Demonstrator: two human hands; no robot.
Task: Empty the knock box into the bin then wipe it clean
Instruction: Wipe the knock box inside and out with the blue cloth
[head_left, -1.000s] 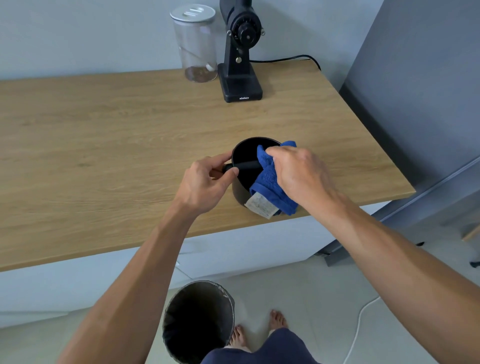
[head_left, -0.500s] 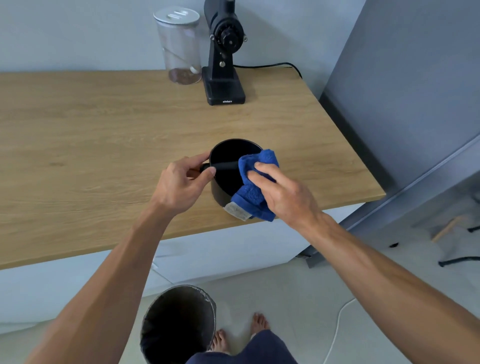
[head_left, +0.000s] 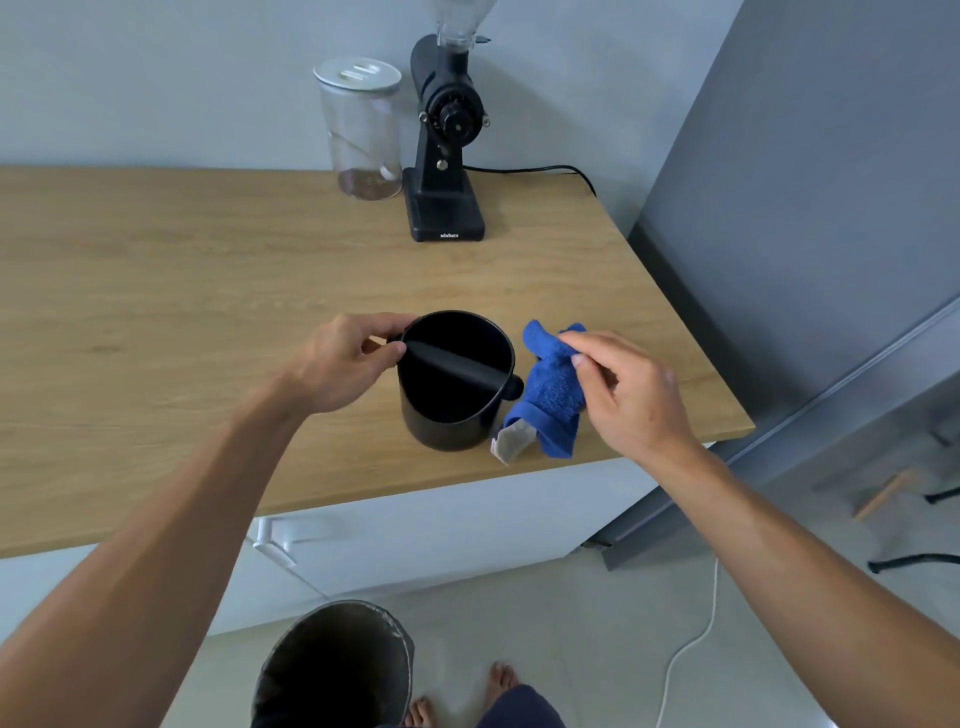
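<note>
On the counter (head_left: 182, 291), the left hand (head_left: 340, 361) pinches the box (head_left: 452, 384) rim; right hand (head_left: 631, 395) holds the cloth (head_left: 550, 389) beside it. Both sit near the edge, so a careless nudge could tip them toward the bin (head_left: 337, 670).

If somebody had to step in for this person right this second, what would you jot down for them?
Left hand: pinching the knock box at its left rim, by the end of the bar across the top.
Right hand: fingertips on the blue cloth, which lies on the counter just right of the box.
Knock box: upright near the counter's front edge; no grounds visible in its dark inside.
Bin: on the floor below, open.
Done: box looks emptied, cloth is out of it.
Left: check the inside is clean; wipe more if needed.
</note>
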